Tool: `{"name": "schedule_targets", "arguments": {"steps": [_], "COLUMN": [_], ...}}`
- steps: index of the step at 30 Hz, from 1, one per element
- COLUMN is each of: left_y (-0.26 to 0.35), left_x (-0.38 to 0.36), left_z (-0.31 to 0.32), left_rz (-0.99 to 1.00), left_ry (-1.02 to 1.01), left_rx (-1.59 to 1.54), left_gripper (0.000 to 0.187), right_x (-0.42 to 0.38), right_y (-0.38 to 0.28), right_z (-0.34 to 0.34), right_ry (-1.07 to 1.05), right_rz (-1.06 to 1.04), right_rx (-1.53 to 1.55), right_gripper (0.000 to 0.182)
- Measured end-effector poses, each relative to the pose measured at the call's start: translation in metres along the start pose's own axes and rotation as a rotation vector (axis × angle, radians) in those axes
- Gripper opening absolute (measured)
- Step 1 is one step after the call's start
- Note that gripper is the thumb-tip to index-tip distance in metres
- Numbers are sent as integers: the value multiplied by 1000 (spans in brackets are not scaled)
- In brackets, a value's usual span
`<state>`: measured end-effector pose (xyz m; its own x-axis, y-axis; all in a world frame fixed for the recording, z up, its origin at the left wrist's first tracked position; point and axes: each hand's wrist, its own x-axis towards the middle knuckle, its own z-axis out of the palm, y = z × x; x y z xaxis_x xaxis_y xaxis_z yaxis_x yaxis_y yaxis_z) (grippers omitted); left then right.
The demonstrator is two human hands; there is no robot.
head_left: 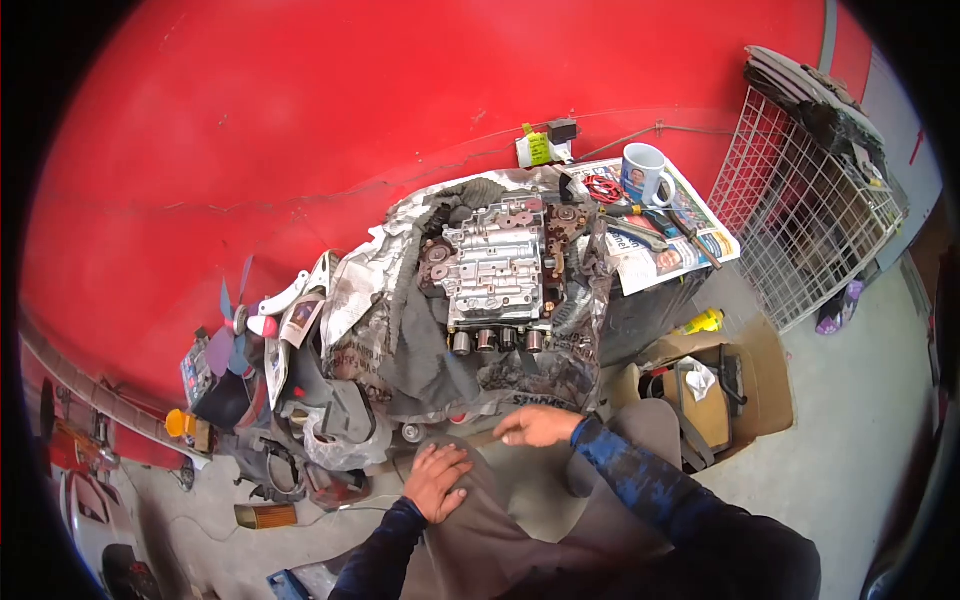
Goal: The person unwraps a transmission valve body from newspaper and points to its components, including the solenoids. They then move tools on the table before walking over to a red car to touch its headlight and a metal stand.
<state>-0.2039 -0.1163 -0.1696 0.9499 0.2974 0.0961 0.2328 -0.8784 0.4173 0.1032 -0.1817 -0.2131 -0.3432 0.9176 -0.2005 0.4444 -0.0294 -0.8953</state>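
Note:
My left hand (437, 482) lies on my left knee, its fingers stretched out and nothing in it. My right hand (540, 426) hovers over my lap near the bench's front edge, fingers loosely extended, holding nothing that I can see. Beyond both hands, a silver transmission valve body (497, 262) sits on a grey cloth (425, 365), with several cylindrical solenoids (486, 341) along its near edge. A brown metal part (567, 222) is at its right side. Beneath the cloth, crumpled, stained plastic sheeting (352, 335) covers the bench.
Right of the valve body are a mug (645, 174), a newspaper (700, 215), and pliers (640, 232). A cardboard box (765, 385) and wire basket (800, 205) stand at right. A fan (235, 325) and plastic bag (347, 440) are left. A red wall (300, 110) rises behind.

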Motion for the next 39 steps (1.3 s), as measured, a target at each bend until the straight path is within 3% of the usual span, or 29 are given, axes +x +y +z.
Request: {"name": "schedule_targets", "arguments": {"steps": [1, 3, 4, 6, 12, 16, 17, 20, 21, 22, 24, 39], "left_y": [1, 3, 4, 3, 7, 3, 4, 0, -2, -3, -5, -10], "left_x": [2, 6, 7, 8, 4, -2, -4, -6, -7, -7, -8, -2], "left_z": [1, 3, 5, 7, 7, 18, 17, 12, 13, 14, 15, 15], "left_rz": [10, 30, 23, 46, 50, 46, 36, 6, 8, 10, 9, 13], "left_ry": [0, 15, 36, 41, 44, 35, 31, 73, 57, 40, 58, 63], "left_rx": [-23, -47, -58, -60, -52, -86, -89, -87, -79, -74, -77, -137], "left_gripper": [48, 46, 46, 45, 42, 44, 44, 44, 44, 44, 44, 44], "right_x": [-8, -25, -34, -53, -81, -68, -65, -45, -37, -36, -34, -32], "right_y": [-6, -20, -28, -50, -106, -118, -117, -115, -111, -115, -118, -74], "right_z": [-6, -18, -24, -36, -76, -86, -84, -86, -84, -83, -77, -33], "right_ry": [-11, 120, 108, 365, 829, 985, 979, 1041, 1070, 972, 1017, 1040], "right_rz": [10, 91, 102, -77, -315, -361, -355, -195, -158, 79, 87, -47], "right_rx": [-18, 525, 506, 644, 590, 521, 529, 176, -97, -140, -218, -42], "right_gripper": [38, 33, 33, 34, 40, 45, 45, 57, 63, 64, 62, 54]}}
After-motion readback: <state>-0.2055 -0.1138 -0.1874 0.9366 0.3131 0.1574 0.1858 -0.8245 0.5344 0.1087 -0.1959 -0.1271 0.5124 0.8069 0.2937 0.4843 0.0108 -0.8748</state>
